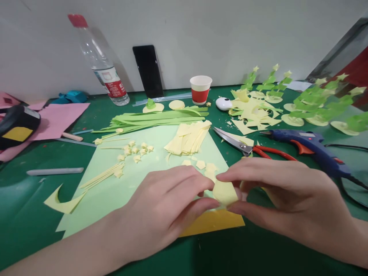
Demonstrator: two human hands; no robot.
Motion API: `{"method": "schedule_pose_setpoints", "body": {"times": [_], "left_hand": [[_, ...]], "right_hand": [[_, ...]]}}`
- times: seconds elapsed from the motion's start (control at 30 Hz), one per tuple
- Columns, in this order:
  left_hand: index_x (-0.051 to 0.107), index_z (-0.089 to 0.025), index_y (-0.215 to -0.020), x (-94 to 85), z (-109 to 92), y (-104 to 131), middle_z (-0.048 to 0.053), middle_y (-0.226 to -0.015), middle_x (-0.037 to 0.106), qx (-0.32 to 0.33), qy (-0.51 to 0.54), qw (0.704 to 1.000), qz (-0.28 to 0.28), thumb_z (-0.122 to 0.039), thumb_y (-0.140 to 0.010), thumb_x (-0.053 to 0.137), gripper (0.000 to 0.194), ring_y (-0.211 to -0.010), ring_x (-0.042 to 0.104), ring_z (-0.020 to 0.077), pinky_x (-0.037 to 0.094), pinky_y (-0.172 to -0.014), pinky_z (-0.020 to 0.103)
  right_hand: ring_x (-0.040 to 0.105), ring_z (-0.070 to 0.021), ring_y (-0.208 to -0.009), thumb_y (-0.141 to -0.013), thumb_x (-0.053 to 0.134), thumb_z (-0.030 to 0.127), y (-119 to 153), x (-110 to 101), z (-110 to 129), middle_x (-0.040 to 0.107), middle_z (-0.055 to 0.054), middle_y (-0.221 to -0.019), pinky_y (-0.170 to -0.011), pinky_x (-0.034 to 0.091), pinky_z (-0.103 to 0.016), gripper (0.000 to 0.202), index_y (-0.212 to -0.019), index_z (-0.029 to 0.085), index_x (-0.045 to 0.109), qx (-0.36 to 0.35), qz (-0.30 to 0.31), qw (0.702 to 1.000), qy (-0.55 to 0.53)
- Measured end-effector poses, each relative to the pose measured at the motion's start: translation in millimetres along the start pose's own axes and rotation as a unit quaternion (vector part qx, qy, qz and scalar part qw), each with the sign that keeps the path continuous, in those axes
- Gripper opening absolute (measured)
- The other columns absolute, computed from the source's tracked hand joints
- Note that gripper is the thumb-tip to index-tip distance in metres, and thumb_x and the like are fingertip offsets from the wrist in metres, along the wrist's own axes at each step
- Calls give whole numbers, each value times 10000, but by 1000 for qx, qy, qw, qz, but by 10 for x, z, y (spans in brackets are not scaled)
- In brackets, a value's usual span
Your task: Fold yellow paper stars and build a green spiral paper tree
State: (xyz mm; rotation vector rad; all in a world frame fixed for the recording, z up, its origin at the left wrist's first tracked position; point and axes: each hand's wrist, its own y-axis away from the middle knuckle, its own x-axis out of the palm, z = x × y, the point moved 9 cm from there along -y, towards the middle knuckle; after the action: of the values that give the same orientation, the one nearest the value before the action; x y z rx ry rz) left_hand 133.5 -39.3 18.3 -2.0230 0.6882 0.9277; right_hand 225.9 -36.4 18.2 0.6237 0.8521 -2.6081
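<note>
A folded pale-yellow paper pentagon [225, 193] is pinched between both of my hands, above the lower right of a light-green paper sheet [115, 199]. My left hand [169, 203] grips its left side with thumb and fingers. From the right, my right hand [290, 191] holds its edges between thumb and forefinger; its other fingers are partly hidden. Just beyond my fingers lie several flat paper pentagons [200, 165]. Farther up the sheet rest a stack of yellow paper strips [188, 138] and several small puffed paper stars [136, 150]. Thin rolled yellow paper sticks [102, 177] lie to the left.
Red-handled scissors [244, 145] and a blue glue gun [310, 143] with a cable lie on the right. Yellow scraps [255, 113] and green star-topped paper plants [316, 99] stand behind them. Along the wall are a bottle [106, 73], a phone [148, 71] and a paper cup [200, 90].
</note>
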Motion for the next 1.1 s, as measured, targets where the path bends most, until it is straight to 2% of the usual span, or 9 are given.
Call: {"method": "schedule_pose_setpoints", "body": {"times": [0.1,0.27,0.5,0.73,1.1], "left_hand": [[506,-134,-781,-6,-33,-2,5,-668,562,28,-50,998,-13,-208,-916,413,180,-580,466,99,360,-511,199],[507,-138,-779,1,-63,-19,6,-659,581,44,-55,997,-26,-220,-919,407,191,-567,482,99,367,-493,202],[509,-133,-796,-6,-66,2,13,-682,597,43,-67,996,-32,-214,-912,424,165,-587,503,102,385,-495,205],[511,-131,-785,21,-49,-5,9,-666,585,43,-69,996,-33,-218,-908,434,169,-578,485,101,377,-483,209],[523,-119,-782,17,-43,0,14,-668,594,47,-69,996,-32,-202,-895,456,156,-569,482,106,377,-478,214]], "right_hand": [[584,-82,-594,-772,619,137,14,3,-10,657,-28,-763,-513,515,-153,149,-913,158,576,-1,3,1000,-5],[575,-73,-576,-774,631,173,4,10,-8,651,-17,-731,-516,508,-128,138,-900,154,578,-3,11,1000,7],[584,-76,-563,-731,654,129,-21,-1,-14,663,-13,-739,-496,510,-122,157,-878,166,611,12,-7,1000,6],[575,-61,-550,-741,649,129,14,20,-16,666,0,-749,-498,512,-108,171,-900,166,600,10,4,1000,9],[576,-81,-553,-763,589,126,10,56,-20,670,-26,-727,-468,515,-146,61,-809,149,621,23,5,1000,13]]}}
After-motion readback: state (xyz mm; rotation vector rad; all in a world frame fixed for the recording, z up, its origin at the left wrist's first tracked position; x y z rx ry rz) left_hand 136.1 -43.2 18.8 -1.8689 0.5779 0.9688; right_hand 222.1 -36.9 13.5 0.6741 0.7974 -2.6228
